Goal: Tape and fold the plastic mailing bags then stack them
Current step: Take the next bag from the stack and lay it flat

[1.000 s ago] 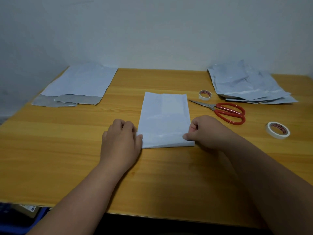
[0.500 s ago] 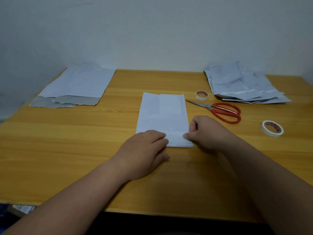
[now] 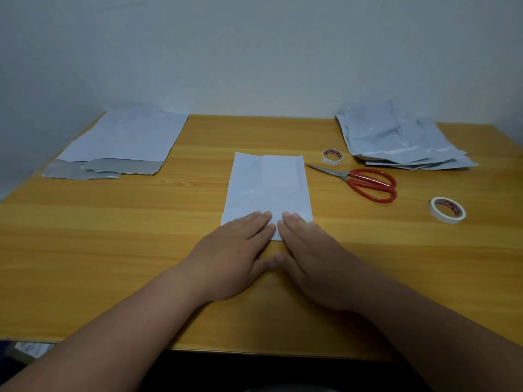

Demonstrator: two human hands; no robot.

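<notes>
The folded mailing bag [image 3: 267, 190] lies mid-worktop [image 3: 113, 250], its near edge under the flat, straight-fingered left hand [image 3: 235, 256] and right hand [image 3: 314, 258], which press side by side and grip nothing. To crease well, sweep both outward along that edge. No containers show; scissors [image 3: 365, 183] lie right of the bag.

Count: one folded bag [image 3: 266, 190], two bag piles [image 3: 121, 142] [image 3: 396, 140], two tape rolls [image 3: 332, 156] [image 3: 447, 210], one scissors [image 3: 365, 182], two hands [image 3: 232, 258] [image 3: 314, 258].
</notes>
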